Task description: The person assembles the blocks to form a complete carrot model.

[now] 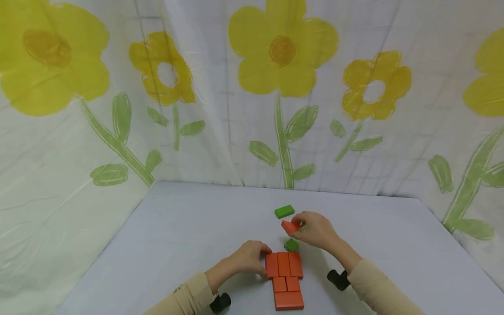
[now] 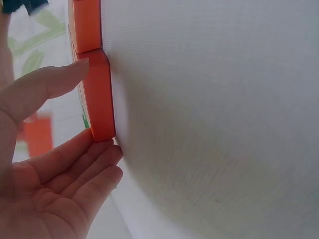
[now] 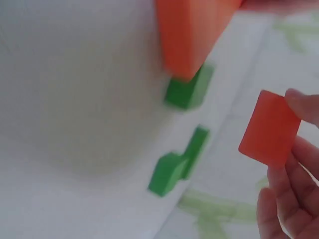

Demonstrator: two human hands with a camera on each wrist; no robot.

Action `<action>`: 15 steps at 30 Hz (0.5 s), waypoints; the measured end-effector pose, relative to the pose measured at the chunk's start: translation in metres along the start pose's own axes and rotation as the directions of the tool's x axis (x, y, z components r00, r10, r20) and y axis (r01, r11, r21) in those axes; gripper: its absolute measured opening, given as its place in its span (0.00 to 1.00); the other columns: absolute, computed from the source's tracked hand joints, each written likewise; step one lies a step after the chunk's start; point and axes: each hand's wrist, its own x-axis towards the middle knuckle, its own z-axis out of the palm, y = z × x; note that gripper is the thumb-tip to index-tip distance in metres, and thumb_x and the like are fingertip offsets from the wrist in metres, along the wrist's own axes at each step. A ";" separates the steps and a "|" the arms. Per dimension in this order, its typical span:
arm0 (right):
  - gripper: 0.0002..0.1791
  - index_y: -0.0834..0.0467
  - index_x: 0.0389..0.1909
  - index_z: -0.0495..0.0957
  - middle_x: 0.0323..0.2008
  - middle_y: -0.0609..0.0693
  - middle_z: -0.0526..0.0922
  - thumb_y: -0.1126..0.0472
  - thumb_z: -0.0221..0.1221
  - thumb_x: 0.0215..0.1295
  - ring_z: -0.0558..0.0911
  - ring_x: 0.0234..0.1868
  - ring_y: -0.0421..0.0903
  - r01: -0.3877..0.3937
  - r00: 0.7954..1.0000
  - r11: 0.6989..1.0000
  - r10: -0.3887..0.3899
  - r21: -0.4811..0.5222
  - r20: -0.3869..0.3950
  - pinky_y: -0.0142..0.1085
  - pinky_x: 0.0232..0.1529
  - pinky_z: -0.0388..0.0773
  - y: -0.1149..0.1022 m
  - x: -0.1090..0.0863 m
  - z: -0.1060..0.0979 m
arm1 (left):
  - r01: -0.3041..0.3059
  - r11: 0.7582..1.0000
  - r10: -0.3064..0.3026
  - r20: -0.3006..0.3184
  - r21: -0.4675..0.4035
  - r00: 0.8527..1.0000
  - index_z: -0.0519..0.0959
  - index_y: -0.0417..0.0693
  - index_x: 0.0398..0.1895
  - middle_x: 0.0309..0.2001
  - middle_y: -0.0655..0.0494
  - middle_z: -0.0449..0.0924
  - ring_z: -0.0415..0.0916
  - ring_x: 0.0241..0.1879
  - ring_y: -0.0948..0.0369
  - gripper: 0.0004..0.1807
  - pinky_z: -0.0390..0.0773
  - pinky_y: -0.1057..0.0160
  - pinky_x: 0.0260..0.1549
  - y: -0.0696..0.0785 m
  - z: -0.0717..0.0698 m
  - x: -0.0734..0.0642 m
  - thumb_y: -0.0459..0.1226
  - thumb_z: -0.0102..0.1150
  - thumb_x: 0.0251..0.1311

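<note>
Several flat red blocks [image 1: 284,264] lie side by side on the table, wide at the far end and narrower below. At their left edge is my left hand [image 1: 249,259], its thumb and fingers spanning the ends of the outer red block [image 2: 98,99]. My right hand [image 1: 318,230] pinches another red block [image 3: 271,129] between thumb and fingers, raised above the table beyond the laid blocks. A green block [image 1: 292,245] touches or nearly touches the far end of the red ones. Part of another green block [image 1: 303,228] shows behind my right hand.
Farther back on the white table [image 1: 204,218] lies a green block [image 1: 284,211]. A hanging cloth [image 1: 212,144] with painted yellow flowers rises behind and beside the table. Black devices [image 1: 338,279] are at both wrists.
</note>
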 end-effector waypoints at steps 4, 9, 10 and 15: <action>0.12 0.55 0.32 0.83 0.27 0.37 0.79 0.58 0.74 0.48 0.76 0.28 0.35 0.135 0.988 0.982 -0.145 0.134 0.060 0.30 0.29 0.75 -0.023 -0.033 -0.014 | 0.001 1.000 -0.001 0.003 0.001 1.000 0.82 0.39 0.47 0.42 0.53 0.81 0.75 0.44 0.59 0.27 0.75 0.61 0.48 0.000 0.000 0.000 0.34 0.78 0.38; 0.12 0.54 0.34 0.84 0.29 0.34 0.80 0.58 0.74 0.49 0.74 0.29 0.29 0.239 0.945 0.925 -0.292 0.294 0.149 0.27 0.28 0.76 -0.043 -0.071 -0.015 | -0.008 1.000 0.008 -0.010 0.020 1.000 0.82 0.40 0.47 0.42 0.53 0.81 0.75 0.45 0.58 0.27 0.74 0.60 0.49 -0.002 0.001 0.000 0.35 0.78 0.38; 0.12 0.54 0.34 0.84 0.30 0.34 0.80 0.59 0.74 0.49 0.74 0.30 0.28 0.252 0.935 0.913 -0.315 0.320 0.162 0.26 0.29 0.76 -0.045 -0.077 -0.013 | -0.010 1.000 0.011 -0.014 0.023 1.000 0.82 0.40 0.47 0.42 0.53 0.81 0.75 0.45 0.58 0.27 0.74 0.60 0.49 -0.003 0.001 0.001 0.35 0.78 0.38; 0.11 0.56 0.37 0.85 0.33 0.35 0.81 0.59 0.71 0.53 0.75 0.31 0.28 0.224 0.905 0.887 -0.343 0.405 0.251 0.26 0.31 0.76 -0.052 -0.095 0.000 | -0.022 1.000 0.023 -0.022 0.020 1.000 0.82 0.40 0.46 0.41 0.53 0.81 0.75 0.44 0.59 0.28 0.74 0.61 0.48 -0.004 0.003 0.001 0.35 0.79 0.37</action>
